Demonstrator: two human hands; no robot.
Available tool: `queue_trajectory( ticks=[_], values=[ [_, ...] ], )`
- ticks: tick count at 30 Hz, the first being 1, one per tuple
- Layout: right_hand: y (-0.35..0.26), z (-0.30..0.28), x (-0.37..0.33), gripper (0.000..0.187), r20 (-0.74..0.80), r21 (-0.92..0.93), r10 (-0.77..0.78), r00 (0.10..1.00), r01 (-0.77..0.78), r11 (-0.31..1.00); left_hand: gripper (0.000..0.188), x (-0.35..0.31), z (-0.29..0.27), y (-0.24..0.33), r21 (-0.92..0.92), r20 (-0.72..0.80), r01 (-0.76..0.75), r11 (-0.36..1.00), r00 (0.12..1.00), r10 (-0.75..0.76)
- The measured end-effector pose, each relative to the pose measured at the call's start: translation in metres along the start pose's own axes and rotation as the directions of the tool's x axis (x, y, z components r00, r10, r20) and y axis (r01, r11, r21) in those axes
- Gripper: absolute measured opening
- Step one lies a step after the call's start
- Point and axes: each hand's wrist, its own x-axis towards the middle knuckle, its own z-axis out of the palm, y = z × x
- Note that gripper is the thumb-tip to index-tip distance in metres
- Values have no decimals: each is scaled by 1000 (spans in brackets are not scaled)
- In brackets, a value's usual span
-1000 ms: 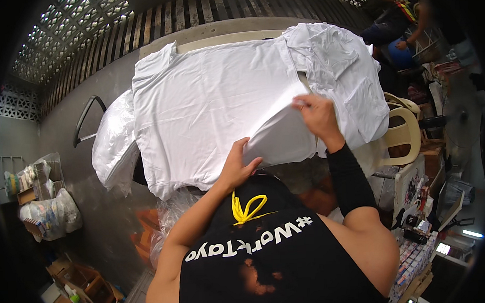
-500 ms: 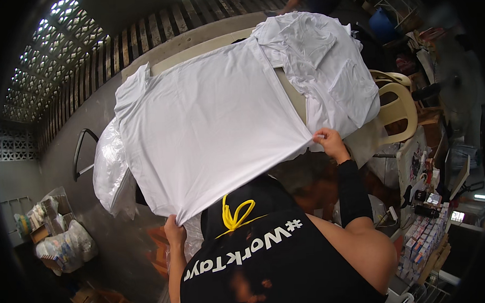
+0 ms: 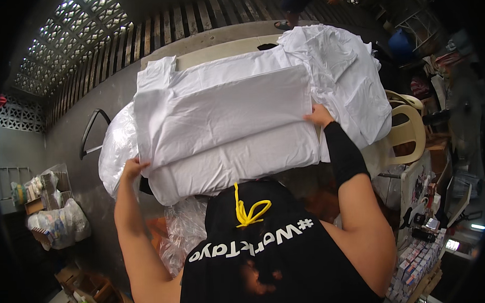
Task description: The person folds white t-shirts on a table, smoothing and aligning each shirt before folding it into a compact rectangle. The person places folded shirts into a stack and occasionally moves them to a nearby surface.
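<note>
A white T-shirt (image 3: pixel 235 106) lies across the table, its near part folded over away from me. One sleeve sticks up at its far left. My left hand (image 3: pixel 133 168) is closed on the shirt's left edge, at the near corner of the fold. At the right end of the fold, my right hand (image 3: pixel 320 115) pinches the fabric between thumb and fingers. Below the fold, more flat white cloth (image 3: pixel 237 162) shows along the table's near side. To the right of my right hand rises a heap of white shirts (image 3: pixel 341 84).
A clear plastic bag of white goods (image 3: pixel 114 148) sits left of the table (image 3: pixel 212 52). Crumpled clear plastic (image 3: pixel 189 223) lies by my body. A beige plastic chair (image 3: pixel 410 132) stands at the right. Beyond the table, a person's leg (image 3: pixel 291 11) shows.
Both hands have moved away from me with the shirt's near edge, the left one also leftward. The stretched-out shirt is now folded over, showing cloth beneath. The person beyond has shifted.
</note>
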Motion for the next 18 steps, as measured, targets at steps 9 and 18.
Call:
queue_trajectory(
  ticks=[9, 18],
  values=[
    [-62, -40, -20, 63, -44, 904, 64, 997, 12, 428, 10, 29, -28, -60, -512, -573, -424, 747, 817, 70],
    [-176, -227, -23, 22, -579, 816, 34, 815, 578, 26, 51, -89, -256, 111, -133, -903, -781, 610, 349, 249]
  ],
)
